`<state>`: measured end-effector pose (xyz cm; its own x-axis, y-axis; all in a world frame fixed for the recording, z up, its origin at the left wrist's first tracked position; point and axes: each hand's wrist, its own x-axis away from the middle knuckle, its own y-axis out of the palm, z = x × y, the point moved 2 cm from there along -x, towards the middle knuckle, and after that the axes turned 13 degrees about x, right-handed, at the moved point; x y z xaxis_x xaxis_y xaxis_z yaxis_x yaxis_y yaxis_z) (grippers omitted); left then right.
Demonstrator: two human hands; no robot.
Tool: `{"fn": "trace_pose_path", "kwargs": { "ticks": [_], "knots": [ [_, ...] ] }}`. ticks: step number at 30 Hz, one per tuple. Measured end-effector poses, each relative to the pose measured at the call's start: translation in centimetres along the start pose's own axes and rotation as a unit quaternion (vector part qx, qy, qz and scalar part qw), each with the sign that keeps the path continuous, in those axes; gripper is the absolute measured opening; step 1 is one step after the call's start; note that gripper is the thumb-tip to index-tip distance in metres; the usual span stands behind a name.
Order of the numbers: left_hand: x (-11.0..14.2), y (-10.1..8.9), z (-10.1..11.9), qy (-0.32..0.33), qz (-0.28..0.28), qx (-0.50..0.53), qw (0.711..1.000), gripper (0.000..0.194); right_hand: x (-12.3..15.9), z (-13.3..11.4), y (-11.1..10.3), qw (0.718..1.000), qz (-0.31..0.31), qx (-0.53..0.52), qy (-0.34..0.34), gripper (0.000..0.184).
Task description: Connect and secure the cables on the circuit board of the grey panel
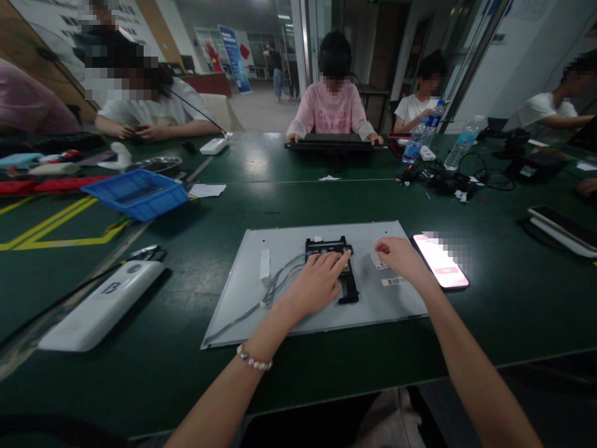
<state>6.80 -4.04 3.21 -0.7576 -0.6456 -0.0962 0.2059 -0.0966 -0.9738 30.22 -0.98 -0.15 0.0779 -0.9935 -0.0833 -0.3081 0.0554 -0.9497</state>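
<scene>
A flat light-grey panel (298, 323), apparently a display panel lying back side up, rests on the green table. Near its middle sits a black plastic bracket (349, 291), partly covered by my left hand (321, 277). That hand lies over the bracket with its fingers stretched out. Thin grey cables (280, 280) run from under it to the panel's near left corner. Over the panel's right part, my right hand (396, 255) is closed with fingertips pinched together; whatever they may hold is too small to make out. Beneath it are white labels (394, 282).
A lit phone (441, 261) lies right of the panel. On the left are a white power bank (105, 305) with a cable and a blue bin (140, 193). Bottles (464, 143) and tangled black cables stand far right. Across the table a person in pink (333, 109) holds a dark panel.
</scene>
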Motion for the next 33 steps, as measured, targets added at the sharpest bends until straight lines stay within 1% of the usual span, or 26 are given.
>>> {"fn": "trace_pose_path", "kwargs": {
  "ticks": [3,7,10,12,15,19,22,29,31,33],
  "knots": [
    [0.1,-0.1,0.0,-0.007,0.0,0.005,1.0,0.061,0.2,0.2,-0.3,1.0,-0.006,0.007,0.027,0.016],
    [-0.2,-1.0,-0.4,-0.018,0.044,0.044,0.998,0.053,0.3,0.1,-0.7,0.998,0.006,0.04,0.039,0.019],
    [-1.0,-1.8,-1.9,-0.044,0.086,0.05,0.994,0.041,0.3,-0.1,-0.7,0.997,0.024,0.062,0.031,0.022],
    [-1.7,-2.0,-3.3,-0.065,0.098,0.039,0.992,0.035,0.2,-0.3,-0.7,0.997,0.03,0.068,0.019,0.022],
    [-2.9,-2.0,-5.3,-0.093,0.086,0.018,0.992,0.028,0.2,-0.6,-0.6,0.997,0.029,0.068,0.004,0.021],
    [-4.4,-1.7,-6.9,-0.108,0.038,-0.008,0.993,0.024,0.2,-0.7,-0.6,0.998,0.027,0.06,-0.001,0.021],
    [-5.2,-1.6,-7.4,-0.113,0.021,-0.014,0.993,0.023,0.2,-0.7,-0.6,0.998,0.031,0.051,-0.003,0.021],
    [-6.3,-2.1,-9.0,-0.128,0.014,0.004,0.992,0.024,0.2,-0.4,-0.2,0.999,0.033,0.03,0.002,0.022],
    [-6.6,-2.4,-9.2,-0.133,0.016,0.009,0.991,0.023,0.1,-0.5,-0.2,0.999,0.03,0.025,0.004,0.022],
    [-7.1,-2.6,-8.7,-0.139,0.024,0.013,0.99,0.021,0.1,-0.5,-0.2,0.999,0.028,0.022,0.005,0.021]
  ]
}}
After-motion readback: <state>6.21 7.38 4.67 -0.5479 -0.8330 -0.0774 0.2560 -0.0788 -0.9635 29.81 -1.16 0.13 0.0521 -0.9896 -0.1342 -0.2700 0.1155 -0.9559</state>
